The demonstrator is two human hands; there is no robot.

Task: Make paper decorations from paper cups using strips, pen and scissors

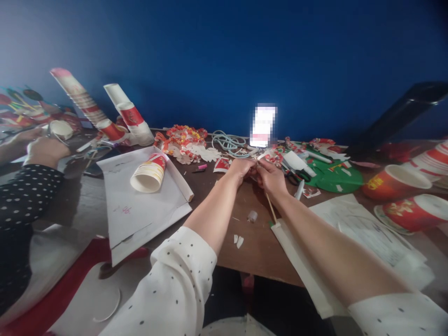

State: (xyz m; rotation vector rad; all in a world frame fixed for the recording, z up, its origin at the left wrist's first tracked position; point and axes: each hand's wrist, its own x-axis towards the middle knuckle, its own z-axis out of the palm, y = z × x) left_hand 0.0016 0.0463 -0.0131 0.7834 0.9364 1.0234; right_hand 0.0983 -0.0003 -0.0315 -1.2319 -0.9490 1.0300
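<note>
Both of my hands meet over the table, fingers closed and pinched together. My left hand [244,170] is shut, and whatever is between its fingertips is hidden. A thin wooden stick [270,207] comes out below my right hand [272,178], which is closed around its upper part. Just behind the fingers are red-and-white paper cut-outs [275,157]; I cannot tell whether they touch the hands. Under my wrists lie a small clear plastic piece [252,216] and two white paper scraps [239,241].
On the left a paper cup [148,175] lies on white sheets [133,219], beside a co-worker's hands [47,148]. Stacked cups [82,100] lean near the wall. A lit phone [263,126] stands ahead. Scissors [297,176], a green disc [336,175] and cups [395,182] are right.
</note>
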